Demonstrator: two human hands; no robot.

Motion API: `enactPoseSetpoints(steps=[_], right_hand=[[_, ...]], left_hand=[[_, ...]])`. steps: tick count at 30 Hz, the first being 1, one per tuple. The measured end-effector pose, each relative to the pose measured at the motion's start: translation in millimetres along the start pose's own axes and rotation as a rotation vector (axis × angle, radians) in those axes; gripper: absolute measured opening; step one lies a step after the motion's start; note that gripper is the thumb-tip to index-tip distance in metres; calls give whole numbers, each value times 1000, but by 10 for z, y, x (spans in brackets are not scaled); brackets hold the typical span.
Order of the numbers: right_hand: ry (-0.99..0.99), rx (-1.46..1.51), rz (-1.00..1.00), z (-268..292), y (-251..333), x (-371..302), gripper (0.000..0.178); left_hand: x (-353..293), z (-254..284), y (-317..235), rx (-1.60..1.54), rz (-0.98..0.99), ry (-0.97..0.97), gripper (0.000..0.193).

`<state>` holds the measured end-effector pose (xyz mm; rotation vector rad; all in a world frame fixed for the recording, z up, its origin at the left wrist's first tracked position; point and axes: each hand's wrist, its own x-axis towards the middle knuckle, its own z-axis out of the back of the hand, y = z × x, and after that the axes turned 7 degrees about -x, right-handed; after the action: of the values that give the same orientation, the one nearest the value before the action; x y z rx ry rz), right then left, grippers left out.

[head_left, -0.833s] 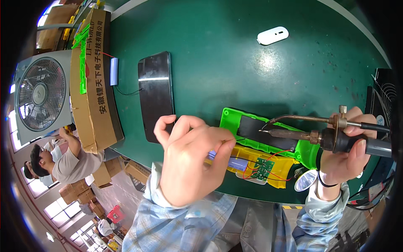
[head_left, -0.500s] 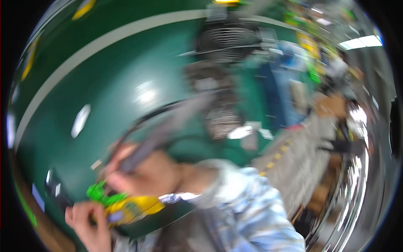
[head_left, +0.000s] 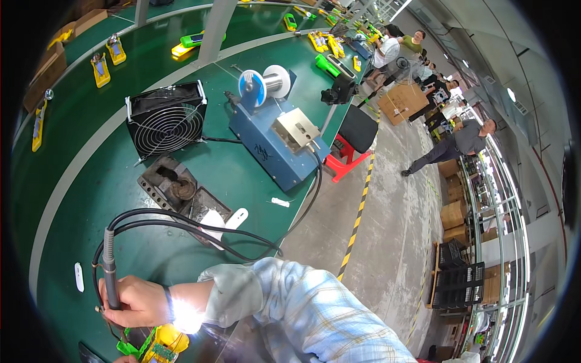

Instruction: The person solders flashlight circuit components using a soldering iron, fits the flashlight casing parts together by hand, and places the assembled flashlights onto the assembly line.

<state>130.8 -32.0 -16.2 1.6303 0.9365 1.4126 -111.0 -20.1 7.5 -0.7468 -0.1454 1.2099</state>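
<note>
My right hand point(head_left: 138, 301) is closed around the grey handle of a soldering iron point(head_left: 109, 272), held nearly upright with its cord looping over the bench. The iron's tip is hidden behind the hand. Just under this hand lies a yellow housing point(head_left: 172, 339) with a green circuit board point(head_left: 162, 352) on it, beside a bright green part point(head_left: 128, 348). Only a sliver of my left hand point(head_left: 126, 359) shows at the lower edge, close to the green part; its fingers are mostly out of the picture. A bright glare covers my right wrist.
Past my right hand stand a soldering stand point(head_left: 175, 184), a black fan point(head_left: 166, 121) and a blue solder feeder point(head_left: 266, 142) with a spool. A white strip point(head_left: 79, 277) lies at left. Yellow devices point(head_left: 100, 71) line the far side. A red stool point(head_left: 346, 158) is beside the bench.
The view has swung and sharpened from a blur. My hands and the yellow housing now sit lower in the picture, with my left hand almost out of it. The iron stands more upright.
</note>
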Motion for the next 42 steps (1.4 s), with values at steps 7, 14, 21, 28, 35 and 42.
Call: enactPoseSetpoints(steps=[7,14,21,28,35,42], right_hand=[[35,-19,-3,26,38,-33,23],[20,-26,-40,9,73,-22,23],[-12,-58,91,-29,15,-27,18],[-39,-7,13,37,29,-43,17],[98,-63,-10,-140,-19,86,8],[-93,-145,4,-11,197,-181,23]], left_hand=[[-33,23,-303,316,-240,-70,15],[-13,39,-346,172,-22,0,19],[-11,8,-151,-78,3,36,19],[64,-71,-142,4,-203,-52,16],[10,-16,-68,85,-564,-377,10],[-53,-44,-295,-56,-242,-227,3]])
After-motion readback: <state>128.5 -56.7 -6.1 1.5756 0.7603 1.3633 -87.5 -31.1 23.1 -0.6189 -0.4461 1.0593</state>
